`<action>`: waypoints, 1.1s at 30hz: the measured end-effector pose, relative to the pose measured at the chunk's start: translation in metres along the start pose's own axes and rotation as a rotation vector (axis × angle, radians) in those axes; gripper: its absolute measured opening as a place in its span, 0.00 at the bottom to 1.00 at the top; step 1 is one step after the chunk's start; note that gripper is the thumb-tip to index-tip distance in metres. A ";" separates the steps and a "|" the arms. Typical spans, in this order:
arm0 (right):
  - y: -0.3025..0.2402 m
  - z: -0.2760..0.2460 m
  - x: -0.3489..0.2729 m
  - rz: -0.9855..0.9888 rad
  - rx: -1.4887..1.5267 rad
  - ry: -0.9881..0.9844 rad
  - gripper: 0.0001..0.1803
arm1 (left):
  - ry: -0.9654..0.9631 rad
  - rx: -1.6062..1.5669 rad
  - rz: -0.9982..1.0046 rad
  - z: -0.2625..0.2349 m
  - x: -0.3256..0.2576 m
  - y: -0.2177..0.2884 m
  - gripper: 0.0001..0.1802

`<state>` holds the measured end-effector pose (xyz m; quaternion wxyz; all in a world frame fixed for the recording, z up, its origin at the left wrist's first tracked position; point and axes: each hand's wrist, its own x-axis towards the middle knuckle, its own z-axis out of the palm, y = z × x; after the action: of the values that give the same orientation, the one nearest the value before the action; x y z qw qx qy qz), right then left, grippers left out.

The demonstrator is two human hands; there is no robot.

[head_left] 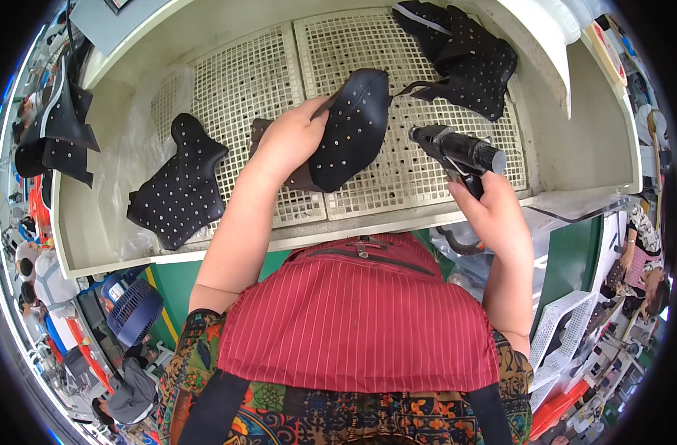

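Observation:
My left hand (290, 142) is closed on a black shoe upper (355, 137) dotted with small shiny studs. The upper is held above the grated tray, its curved side turned to the right. My right hand (496, 211) grips a black spray gun (457, 148) by its handle, with the nozzle pointing left toward the upper. A small gap lies between nozzle and upper. Another studded black upper (181, 182) lies flat at the left of the tray. More studded uppers (472, 63) lie overlapping at the far right.
The cream tray (338, 230) has raised walls and a perforated plastic grid (242, 74) as its floor. Clear plastic film (119, 193) hangs over its left side. Studded pieces (60, 133) hang outside the left wall. A blue fan (134, 308) and white baskets (564, 334) stand below. Other people are at both sides.

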<state>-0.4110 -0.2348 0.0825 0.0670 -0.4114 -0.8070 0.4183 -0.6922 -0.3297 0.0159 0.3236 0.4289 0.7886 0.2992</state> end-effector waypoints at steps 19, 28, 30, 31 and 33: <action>0.017 0.031 -0.001 -0.339 0.228 -0.296 0.19 | 0.242 -0.364 0.037 0.033 -0.083 -0.023 0.21; 0.013 0.044 0.014 -0.342 0.251 -0.412 0.23 | 0.349 -0.378 0.057 0.036 -0.104 -0.028 0.22; 0.013 0.045 0.017 -0.365 0.253 -0.432 0.23 | 0.372 -0.380 0.079 0.039 -0.110 -0.027 0.23; 0.012 0.046 0.018 -0.379 0.256 -0.437 0.24 | 0.382 -0.379 0.075 0.040 -0.111 -0.027 0.23; 0.010 0.048 0.021 -0.393 0.243 -0.445 0.24 | 0.399 -0.379 0.070 0.044 -0.114 -0.029 0.23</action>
<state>-0.4407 -0.2458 0.0396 0.0169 -0.1348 -0.8100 0.5704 -0.6244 -0.4340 -0.0037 0.2260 0.3202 0.7513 0.5310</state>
